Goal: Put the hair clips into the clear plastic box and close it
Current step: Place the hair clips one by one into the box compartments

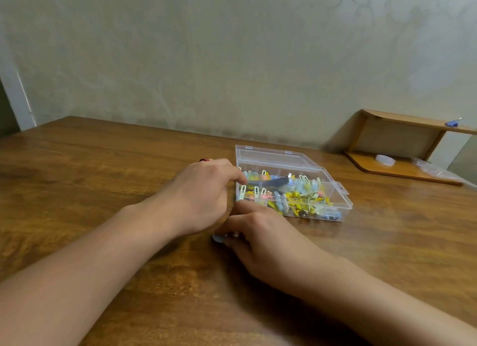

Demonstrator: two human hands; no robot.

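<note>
Left hand (204, 190): fingers pinch a blurred blue clip (268, 182) over the box (343, 198), near the table's (103, 170) far edge.
Right hand (260, 240): fingers curled on table; grip unclear.
Risk: clip may miss the crowded box.

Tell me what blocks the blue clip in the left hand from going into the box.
Nothing visible does. The left hand holds the blue clip over the clear plastic box, whose lid is open.

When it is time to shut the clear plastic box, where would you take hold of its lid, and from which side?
Probably by the lid's far edge, where two small latch tabs stick out. The lid lies open and nearly flat behind the clear plastic box, hinged along the box's back wall, so that free edge swings up and over the hair clips. Reach over the box and lift it toward you.
</note>
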